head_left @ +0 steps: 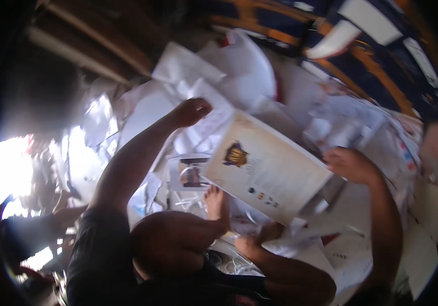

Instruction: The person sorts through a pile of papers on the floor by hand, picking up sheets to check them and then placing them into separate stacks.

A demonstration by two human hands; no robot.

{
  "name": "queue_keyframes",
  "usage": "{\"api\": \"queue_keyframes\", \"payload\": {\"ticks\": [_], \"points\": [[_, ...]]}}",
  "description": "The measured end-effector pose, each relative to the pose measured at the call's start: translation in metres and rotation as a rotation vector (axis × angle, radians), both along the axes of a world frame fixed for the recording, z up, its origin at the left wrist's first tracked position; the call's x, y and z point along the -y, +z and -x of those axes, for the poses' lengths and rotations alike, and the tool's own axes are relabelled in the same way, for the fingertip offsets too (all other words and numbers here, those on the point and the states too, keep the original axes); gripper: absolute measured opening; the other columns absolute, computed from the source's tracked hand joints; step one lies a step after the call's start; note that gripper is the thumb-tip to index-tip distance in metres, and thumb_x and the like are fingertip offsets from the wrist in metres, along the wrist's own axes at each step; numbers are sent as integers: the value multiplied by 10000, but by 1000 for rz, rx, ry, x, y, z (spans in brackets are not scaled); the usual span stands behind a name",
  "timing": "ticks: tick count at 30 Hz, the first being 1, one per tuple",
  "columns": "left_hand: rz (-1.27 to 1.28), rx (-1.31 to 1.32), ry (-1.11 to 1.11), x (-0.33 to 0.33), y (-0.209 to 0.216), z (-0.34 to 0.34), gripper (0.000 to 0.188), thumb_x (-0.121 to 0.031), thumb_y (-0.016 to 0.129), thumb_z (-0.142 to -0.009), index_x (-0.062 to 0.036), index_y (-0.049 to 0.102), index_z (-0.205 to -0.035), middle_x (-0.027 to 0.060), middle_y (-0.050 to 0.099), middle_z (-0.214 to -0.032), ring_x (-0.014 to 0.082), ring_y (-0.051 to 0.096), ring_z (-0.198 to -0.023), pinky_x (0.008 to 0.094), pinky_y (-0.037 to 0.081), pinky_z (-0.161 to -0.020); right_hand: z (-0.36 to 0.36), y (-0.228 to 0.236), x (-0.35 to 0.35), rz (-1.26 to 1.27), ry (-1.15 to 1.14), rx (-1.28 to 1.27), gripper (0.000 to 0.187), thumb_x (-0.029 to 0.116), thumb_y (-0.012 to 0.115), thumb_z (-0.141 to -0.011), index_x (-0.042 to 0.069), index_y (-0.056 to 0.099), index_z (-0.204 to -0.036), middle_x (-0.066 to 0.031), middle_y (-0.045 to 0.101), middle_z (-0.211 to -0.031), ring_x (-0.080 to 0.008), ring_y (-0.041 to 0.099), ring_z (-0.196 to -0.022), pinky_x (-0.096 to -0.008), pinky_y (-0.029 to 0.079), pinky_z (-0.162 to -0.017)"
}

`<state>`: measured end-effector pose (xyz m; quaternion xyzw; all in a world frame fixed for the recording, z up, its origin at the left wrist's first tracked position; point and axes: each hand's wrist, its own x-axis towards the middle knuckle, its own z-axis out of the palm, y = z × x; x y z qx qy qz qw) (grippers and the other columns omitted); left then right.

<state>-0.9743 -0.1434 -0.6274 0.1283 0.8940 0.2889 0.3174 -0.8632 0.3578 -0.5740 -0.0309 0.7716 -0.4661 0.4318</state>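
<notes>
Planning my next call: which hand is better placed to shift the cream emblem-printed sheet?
Probably the right hand: it is at the right edge of the cream emblem-printed sheet. The left hand appears apart from that sheet, above white papers.

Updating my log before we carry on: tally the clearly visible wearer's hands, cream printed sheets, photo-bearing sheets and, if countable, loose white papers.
Left hand and right hand: 2
Cream printed sheet: 1
Photo-bearing sheet: 1
Loose white papers: too overlapped and blurred to count
Total counted: 4

Brown beams slant left of blue-and-orange bundles.
</notes>
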Motion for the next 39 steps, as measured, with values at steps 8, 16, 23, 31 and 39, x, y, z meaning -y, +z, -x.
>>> {"api": "queue_keyframes", "payload": {"ticks": [8, 16, 23, 31, 39], "points": [[139, -22, 121, 74, 0, 45, 273, -262, 618, -940, -7, 626, -1038, 117, 698, -875, 180, 685, -705, 314, 550, -644, -6, 30, -47, -198, -243, -146, 326, 95, 629, -865, -39, 569, -1156, -118, 655, -1010, -177, 620, -925, -309, 492, -825], [363, 9, -440, 44, 20, 88, 373, -353, 721, -846, -31, 670, -1026, 133, 707, -937, 237, 676, -894, 349, 516, -803, -35, 36, -97, -527, -174, -236, 240, 115, 623, -854, -2, 584, -1060, -99, 646, -936, -174, 616, -877, -322, 480, -804], [434, -77, -676, -31, 19, 126, 415, -358, 701, -844, -34, 666, -1101, 139, 703, -1005, 265, 663, -939, 369, 506, -841, -83, 4, -201, -815, -298, -600, 210, 66, 607, -862, -7, 578, -1057, -111, 623, -939, -207, 616, -872, -332, 485, -806], [324, -314, -661, -51, 82, 79, 394, -315, 644, -904, -27, 613, -1171, 127, 689, -1035, 241, 666, -937, 367, 513, -836, -144, 10, -137, -865, -373, -525, 292, 149, 612, -844, -31, 584, -1072, -166, 638, -993, -291, 613, -924, -365, 466, -850], [210, -364, -713, -16, 130, 15, 377, -308, 625, -927, -27, 609, -1178, 145, 683, -1054, 263, 654, -939, 370, 518, -841, -277, 107, -182, -993, -326, -577, 284, 125, 618, -866, -4, 574, -1115, -102, 644, -903, -155, 599, -742, -311, 488, -680]]}}
